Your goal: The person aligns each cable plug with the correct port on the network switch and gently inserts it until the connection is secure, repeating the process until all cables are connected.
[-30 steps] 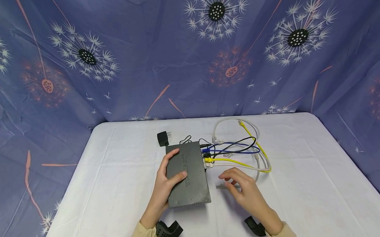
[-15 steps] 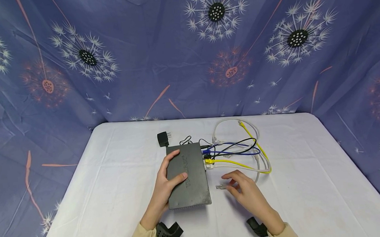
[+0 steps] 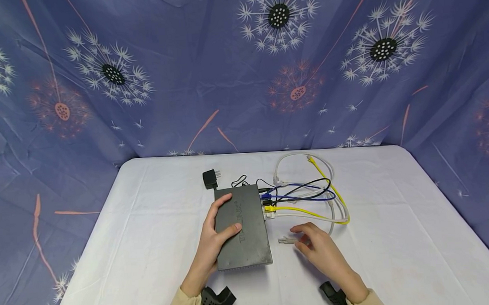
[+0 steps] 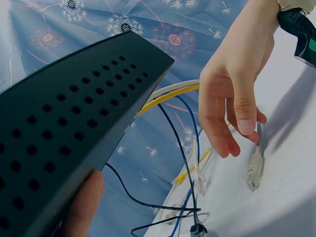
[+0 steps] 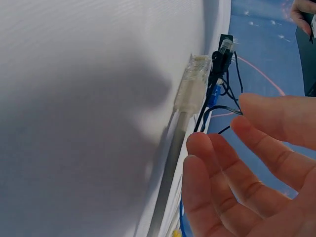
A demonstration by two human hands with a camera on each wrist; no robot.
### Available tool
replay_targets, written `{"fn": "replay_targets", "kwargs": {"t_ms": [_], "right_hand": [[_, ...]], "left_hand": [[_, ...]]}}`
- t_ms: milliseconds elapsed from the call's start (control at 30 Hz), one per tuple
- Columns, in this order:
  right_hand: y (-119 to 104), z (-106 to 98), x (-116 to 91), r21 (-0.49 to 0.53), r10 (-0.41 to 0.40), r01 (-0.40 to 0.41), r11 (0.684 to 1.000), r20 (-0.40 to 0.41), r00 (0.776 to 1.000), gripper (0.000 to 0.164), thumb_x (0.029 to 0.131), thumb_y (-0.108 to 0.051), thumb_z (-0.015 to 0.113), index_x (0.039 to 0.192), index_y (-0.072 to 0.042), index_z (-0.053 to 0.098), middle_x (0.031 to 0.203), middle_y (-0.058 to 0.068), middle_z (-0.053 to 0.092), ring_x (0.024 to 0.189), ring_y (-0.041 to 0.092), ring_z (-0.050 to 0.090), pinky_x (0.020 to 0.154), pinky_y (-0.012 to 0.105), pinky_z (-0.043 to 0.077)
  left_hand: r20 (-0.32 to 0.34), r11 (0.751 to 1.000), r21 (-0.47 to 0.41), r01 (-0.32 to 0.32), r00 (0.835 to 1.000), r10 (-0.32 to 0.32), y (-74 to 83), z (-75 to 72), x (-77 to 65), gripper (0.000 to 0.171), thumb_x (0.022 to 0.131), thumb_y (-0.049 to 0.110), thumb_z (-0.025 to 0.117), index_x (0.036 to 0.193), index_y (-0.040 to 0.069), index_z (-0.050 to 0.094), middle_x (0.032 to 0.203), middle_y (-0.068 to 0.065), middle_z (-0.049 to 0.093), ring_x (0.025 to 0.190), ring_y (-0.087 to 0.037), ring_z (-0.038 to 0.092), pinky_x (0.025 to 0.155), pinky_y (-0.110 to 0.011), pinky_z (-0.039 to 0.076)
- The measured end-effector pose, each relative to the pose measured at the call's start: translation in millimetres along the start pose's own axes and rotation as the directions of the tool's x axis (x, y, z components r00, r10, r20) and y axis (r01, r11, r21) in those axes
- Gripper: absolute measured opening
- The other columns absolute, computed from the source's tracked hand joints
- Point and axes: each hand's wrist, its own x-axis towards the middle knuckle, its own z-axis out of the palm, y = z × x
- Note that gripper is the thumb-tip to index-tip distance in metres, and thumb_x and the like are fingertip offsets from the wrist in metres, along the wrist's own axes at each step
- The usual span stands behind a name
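My left hand (image 3: 211, 239) grips a dark grey network switch (image 3: 249, 251), thumb and index finger across its top. In the left wrist view, the vented side of the switch (image 4: 61, 121) is tilted up, with one fingertip at its lower edge. Blue, black, yellow (image 3: 270, 208) and white (image 3: 270, 215) plugs sit along its right side. A grey network cable's clear plug (image 3: 286, 240) lies on the table just right of the switch. Beside that cable is my right hand (image 3: 321, 249), fingers loosely bent, with a gap between thumb and index finger in the right wrist view (image 5: 252, 182).
The looped blue, black, yellow and white cables (image 3: 341, 201) spread over the table to the right of the switch. A black power adapter (image 3: 209, 178) with its prongs lies behind it. A patterned curtain (image 3: 207, 80) hangs beyond the white tablecloth (image 3: 401, 218).
My right hand has drawn slightly back to the right, leaving more of the grey cable's plug showing. My left hand and the switch have barely moved.
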Motion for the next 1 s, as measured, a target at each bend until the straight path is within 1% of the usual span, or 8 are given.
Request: {"fn": "replay_targets", "kwargs": {"t_ms": [300,567,767,1000], "right_hand": [[6.4,0.6,-2.0,-0.016,0.077,-0.076,0.997,0.025,0.997,0.032,0.074,0.004,0.077,0.102,-0.008,0.068,0.096,0.002,0.063,0.072,0.007,0.056,0.062,0.025,0.047],[7.1,0.0,-3.5,-0.023,0.107,-0.107,0.994,0.041,0.993,0.031,0.075,0.005,0.075,0.102,-0.009,0.068,0.095,0.002,0.063,0.071,0.008,0.055,0.063,0.027,0.046],[8.6,1.5,-4.8,-0.04,0.114,-0.112,0.993,0.033,0.993,0.031,0.074,0.005,0.076,0.1,-0.008,0.068,0.093,0.002,0.063,0.071,0.008,0.055,0.064,0.027,0.047],[10.3,4.1,-3.7,-0.068,0.146,-0.143,0.987,0.041,0.989,0.028,0.073,0.004,0.076,0.098,-0.009,0.069,0.088,0.001,0.062,0.067,0.009,0.049,0.061,0.027,0.043]], "left_hand": [[0.0,1.0,-0.008,0.008,1.0,-0.008,-0.1,-0.3,0.4,0.066,0.083,0.007,0.069,0.142,0.024,0.044,0.142,-0.008,0.035,0.118,-0.032,0.036,0.086,-0.043,0.04],[-0.007,1.0,-0.009,0.008,1.0,-0.008,1.7,-0.6,1.7,0.066,0.083,0.008,0.069,0.142,0.026,0.044,0.142,-0.008,0.036,0.118,-0.031,0.036,0.085,-0.043,0.042],[-0.003,1.0,-0.025,0.014,1.0,-0.014,2.1,-0.7,2.8,0.066,0.083,0.007,0.068,0.142,0.026,0.044,0.141,-0.008,0.036,0.117,-0.032,0.037,0.081,-0.042,0.046],[-0.001,0.999,-0.03,0.01,1.0,-0.011,1.4,-0.7,2.2,0.065,0.084,0.007,0.068,0.141,0.027,0.044,0.141,-0.007,0.035,0.118,-0.031,0.037,0.081,-0.043,0.046]]}}
